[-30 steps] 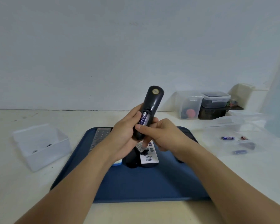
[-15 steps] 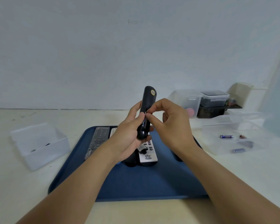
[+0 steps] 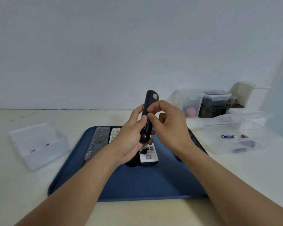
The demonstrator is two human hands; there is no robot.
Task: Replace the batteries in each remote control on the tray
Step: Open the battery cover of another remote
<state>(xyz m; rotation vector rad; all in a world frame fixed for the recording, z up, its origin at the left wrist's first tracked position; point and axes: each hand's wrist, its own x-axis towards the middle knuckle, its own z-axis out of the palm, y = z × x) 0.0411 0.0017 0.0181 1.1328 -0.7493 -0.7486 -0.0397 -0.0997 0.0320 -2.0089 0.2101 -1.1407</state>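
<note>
My left hand (image 3: 131, 141) grips a black remote (image 3: 151, 101) upright above the blue tray (image 3: 145, 185), its back and open battery bay turned toward me. A battery (image 3: 147, 126) sits in the bay. My right hand (image 3: 168, 126) pinches at the top of the bay with thumb and forefinger; whether it holds anything I cannot tell. On the tray lie a dark remote (image 3: 99, 141), a white remote (image 3: 115, 132) beside it, and another white remote (image 3: 149, 156) under my hands.
A clear box (image 3: 38, 144) with small dark items stands left of the tray. To the right a clear tray (image 3: 235, 144) holds loose batteries, one blue (image 3: 228, 136). Storage boxes (image 3: 216, 97) line the back right by the wall.
My right hand rose from the lower end of the remote to the top of the battery bay. The remote turned more edge-on and stands more upright.
</note>
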